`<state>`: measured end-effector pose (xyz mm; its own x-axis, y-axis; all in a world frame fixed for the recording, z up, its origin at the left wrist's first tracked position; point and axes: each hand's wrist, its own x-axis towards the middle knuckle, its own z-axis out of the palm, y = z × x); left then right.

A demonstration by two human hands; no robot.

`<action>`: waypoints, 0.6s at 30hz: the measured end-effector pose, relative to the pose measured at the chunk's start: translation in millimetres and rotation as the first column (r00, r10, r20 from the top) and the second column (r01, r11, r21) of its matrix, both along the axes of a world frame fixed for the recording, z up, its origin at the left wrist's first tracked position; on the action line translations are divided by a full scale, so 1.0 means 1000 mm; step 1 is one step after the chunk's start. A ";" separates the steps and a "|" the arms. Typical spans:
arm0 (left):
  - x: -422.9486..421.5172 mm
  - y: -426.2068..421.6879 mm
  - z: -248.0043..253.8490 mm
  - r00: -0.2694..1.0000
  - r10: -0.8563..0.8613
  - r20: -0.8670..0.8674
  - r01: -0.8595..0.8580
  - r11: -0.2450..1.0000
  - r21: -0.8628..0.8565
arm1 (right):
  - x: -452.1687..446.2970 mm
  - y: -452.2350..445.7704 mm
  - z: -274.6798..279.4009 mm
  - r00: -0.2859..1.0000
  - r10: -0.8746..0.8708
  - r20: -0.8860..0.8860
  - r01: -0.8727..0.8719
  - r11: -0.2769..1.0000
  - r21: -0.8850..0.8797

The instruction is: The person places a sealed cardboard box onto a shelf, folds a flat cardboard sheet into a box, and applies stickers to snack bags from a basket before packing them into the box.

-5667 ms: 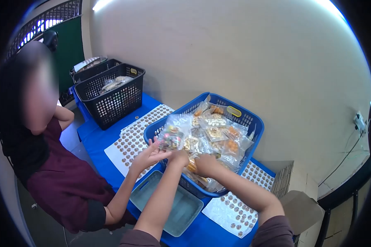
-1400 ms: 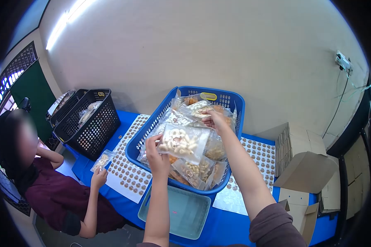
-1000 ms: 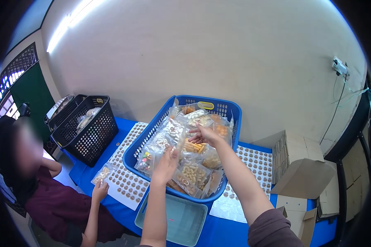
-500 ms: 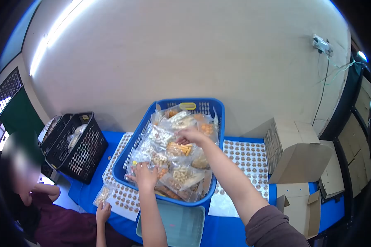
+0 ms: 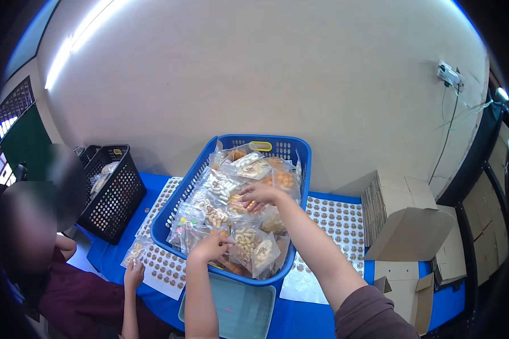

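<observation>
A blue basket (image 5: 304, 186) full of clear snack packets (image 5: 220, 185) stands on the blue-covered table. My left hand (image 5: 212, 247) is over the packets at the basket's near left, fingers apart and touching an orange-filled packet (image 5: 219, 233). Above the middle of the pile, my right hand (image 5: 260, 196) has its fingers spread over a packet of yellow-orange snacks. Nothing is held in either hand. A packet of pale rings (image 5: 264, 255) lies at the near right of the pile.
At left, a person in a maroon top (image 5: 90, 294) holds a small packet (image 5: 134, 253) over a sticker sheet (image 5: 163, 270). Behind stands a black basket (image 5: 114, 195). A grey-green tray (image 5: 232, 308) is in front; another sticker sheet (image 5: 336, 226) and cardboard boxes (image 5: 410, 234) are right.
My left hand has let go of the packet of white rings it held and moved down to the basket's near side. My right hand has stayed over the pile. The view has turned right.
</observation>
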<state>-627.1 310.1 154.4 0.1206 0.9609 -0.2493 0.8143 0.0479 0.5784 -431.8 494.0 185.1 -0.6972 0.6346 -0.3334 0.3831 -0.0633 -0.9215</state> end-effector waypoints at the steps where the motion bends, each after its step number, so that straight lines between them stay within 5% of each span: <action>1: 0.002 -0.002 0.004 0.999 0.042 0.024 -0.043 0.999 0.029 | 0.000 0.000 -0.001 1.000 0.004 0.011 -0.005 1.000 0.027; 6: 0.016 -0.009 0.041 0.966 0.248 0.079 -0.260 0.930 0.259 | -0.002 0.003 0.005 0.995 -0.098 -0.024 0.099 0.994 0.049; 8: 0.014 -0.009 0.037 0.866 0.286 0.409 -0.482 0.695 0.533 | 0.001 0.006 0.000 0.985 -0.151 -0.083 0.154 0.987 0.038; 12: 0.016 -0.013 0.043 0.736 0.203 0.645 -0.664 0.396 0.634 | -0.005 -0.004 0.012 0.988 -0.132 -0.080 0.136 0.990 0.044; 15: 0.021 -0.017 0.047 0.698 0.109 0.708 -0.682 0.402 0.611 | -0.010 -0.017 0.015 0.956 0.046 -0.291 -0.046 0.999 0.007; 18: 0.017 -0.022 0.047 0.711 0.066 0.700 -0.652 0.433 0.622 | -0.012 -0.014 0.017 0.966 0.159 -0.204 -0.131 0.981 0.144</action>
<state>-609.6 287.6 201.4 -0.4755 0.6485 0.5944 0.3959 -0.4456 0.8029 -443.7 479.7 202.5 -0.8310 0.5492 -0.0888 0.1725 0.1026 -0.9797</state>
